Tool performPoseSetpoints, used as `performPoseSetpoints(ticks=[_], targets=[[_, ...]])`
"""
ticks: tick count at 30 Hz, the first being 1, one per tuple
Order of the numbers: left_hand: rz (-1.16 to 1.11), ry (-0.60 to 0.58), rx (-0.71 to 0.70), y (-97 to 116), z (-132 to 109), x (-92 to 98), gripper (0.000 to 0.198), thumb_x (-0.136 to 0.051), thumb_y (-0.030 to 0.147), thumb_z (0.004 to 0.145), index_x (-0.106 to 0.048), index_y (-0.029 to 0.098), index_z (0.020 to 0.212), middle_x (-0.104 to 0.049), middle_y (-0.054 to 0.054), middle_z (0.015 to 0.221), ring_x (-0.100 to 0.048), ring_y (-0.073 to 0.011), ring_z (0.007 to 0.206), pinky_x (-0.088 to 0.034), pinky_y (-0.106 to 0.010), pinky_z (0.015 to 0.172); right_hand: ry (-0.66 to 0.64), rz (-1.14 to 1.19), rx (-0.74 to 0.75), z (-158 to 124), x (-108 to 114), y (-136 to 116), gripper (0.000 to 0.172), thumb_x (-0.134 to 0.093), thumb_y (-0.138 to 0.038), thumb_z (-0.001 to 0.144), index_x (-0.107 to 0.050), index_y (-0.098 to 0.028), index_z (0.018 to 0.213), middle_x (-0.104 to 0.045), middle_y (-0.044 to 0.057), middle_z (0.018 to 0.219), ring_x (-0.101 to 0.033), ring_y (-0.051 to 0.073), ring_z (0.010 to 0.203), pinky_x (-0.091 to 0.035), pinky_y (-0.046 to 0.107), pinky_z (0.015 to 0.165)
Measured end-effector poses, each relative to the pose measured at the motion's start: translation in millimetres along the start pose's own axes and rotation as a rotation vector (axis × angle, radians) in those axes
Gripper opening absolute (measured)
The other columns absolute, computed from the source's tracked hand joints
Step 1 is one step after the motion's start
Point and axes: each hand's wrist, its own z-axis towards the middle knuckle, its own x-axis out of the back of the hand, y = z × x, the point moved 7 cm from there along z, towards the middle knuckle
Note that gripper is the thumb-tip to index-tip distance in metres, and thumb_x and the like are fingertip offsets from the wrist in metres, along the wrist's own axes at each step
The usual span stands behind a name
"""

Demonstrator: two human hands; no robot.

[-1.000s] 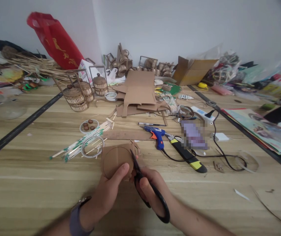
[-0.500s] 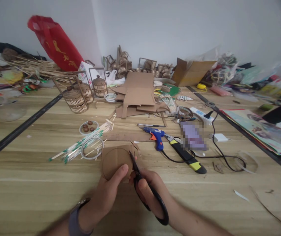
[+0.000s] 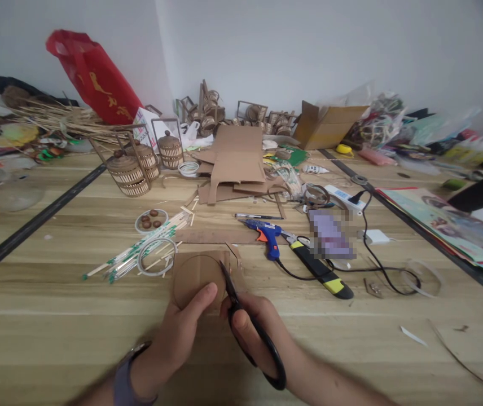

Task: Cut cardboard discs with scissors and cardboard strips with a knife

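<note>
The thumb of the left hand (image 3: pixel 179 334) presses down on a cardboard piece (image 3: pixel 196 277) with a circle drawn on it, and the other fingers are curled beneath it, so the hand grips it just below the middle of the frame. The fingers of the right hand (image 3: pixel 253 331) are closed through the black loops of a pair of scissors (image 3: pixel 250 328). The blades point up and left and sit at the right edge of the circle. A watch (image 3: pixel 126 373) bands the left wrist at the bottom edge.

Just left of the cardboard lies a white ring (image 3: pixel 157 255) on a bundle of sticks (image 3: pixel 134 252), with a small dish of brown beads (image 3: pixel 151 219) above them. A cardboard strip (image 3: pixel 214 235) lies just above the piece. To the right are a blue glue gun (image 3: pixel 269 234) and a yellow and black utility knife (image 3: pixel 321 272). Farther up the wooden table (image 3: pixel 55 332) stand woven baskets (image 3: pixel 134 166), a stack of flat cardboard (image 3: pixel 235 160) and, in the upper left, a red bag (image 3: pixel 95 76).
</note>
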Motion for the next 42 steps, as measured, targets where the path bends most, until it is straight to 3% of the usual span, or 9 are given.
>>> performPoseSetpoints(ticks=[12, 22, 27, 32, 38, 42], targets=[[0.030, -0.021, -0.042, 8.6, 0.0, -2.1, 0.058, -0.086, 0.056, 0.062, -0.079, 0.015, 0.103, -0.079, -0.013, 0.108, -0.066, -0.0371, 0.118, -0.049, -0.046, 0.107, -0.001, -0.046, 0.012, -1.6, -0.6, -3.4, 0.066, -0.038, -0.081, 0.090, -0.050, -0.019, 0.072, -0.035, -0.005, 0.056, -0.031, 0.011, 0.055, -0.023, 0.024, 0.047], [0.010, -0.019, -0.004, 1.4, 0.6, 0.7, 0.062, -0.085, 0.056, 0.063, -0.077, 0.014, 0.108, -0.080, -0.013, 0.101, -0.068, -0.0381, 0.114, -0.052, -0.047, 0.103, 0.025, -0.071, 0.031, -0.4, 1.4, -8.8, 0.066, -0.039, -0.082, 0.089, -0.048, -0.019, 0.070, -0.035, -0.005, 0.058, -0.029, 0.009, 0.053, -0.024, 0.024, 0.049], [0.007, -0.013, 0.002, 2.4, 0.5, 2.0, 0.061, -0.085, 0.055, 0.063, -0.077, 0.015, 0.107, -0.080, -0.012, 0.106, -0.067, -0.0374, 0.117, -0.052, -0.045, 0.104, 0.023, -0.057, 0.015, -0.9, 0.9, -8.5, 0.066, -0.040, -0.083, 0.088, -0.049, -0.019, 0.071, -0.034, -0.006, 0.058, -0.029, 0.009, 0.053, -0.026, 0.024, 0.050], [0.034, -0.016, 0.032, 5.5, 1.1, -1.7, 0.051, -0.077, 0.056, 0.074, -0.076, 0.018, 0.107, -0.076, -0.011, 0.118, -0.062, -0.0326, 0.125, -0.049, -0.040, 0.108, 0.032, -0.082, 0.009, 0.7, 2.3, -5.7, 0.069, -0.040, -0.084, 0.086, -0.050, -0.019, 0.070, -0.035, -0.005, 0.058, -0.030, 0.010, 0.053, -0.028, 0.024, 0.051], [0.037, -0.011, -0.044, 13.7, 3.6, -7.2, 0.049, -0.071, 0.055, 0.080, -0.074, 0.019, 0.114, -0.073, -0.009, 0.124, -0.058, -0.0310, 0.130, -0.047, -0.041, 0.111, -0.021, -0.128, 0.020, 5.9, 4.7, -3.0, 0.073, -0.037, -0.088, 0.083, -0.054, -0.018, 0.072, -0.044, -0.002, 0.063, -0.038, 0.012, 0.057, -0.029, 0.024, 0.050], [0.108, 0.067, -0.176, 13.0, 11.7, 9.8, 0.037, -0.070, 0.050, 0.079, -0.077, 0.024, 0.103, -0.075, -0.006, 0.120, -0.061, -0.0324, 0.127, -0.047, -0.045, 0.111, -0.075, -0.087, 0.026, 6.9, 3.1, -2.2, 0.075, -0.040, -0.088, 0.082, -0.058, -0.015, 0.079, -0.044, -0.002, 0.064, -0.037, 0.011, 0.056, -0.028, 0.023, 0.049]])
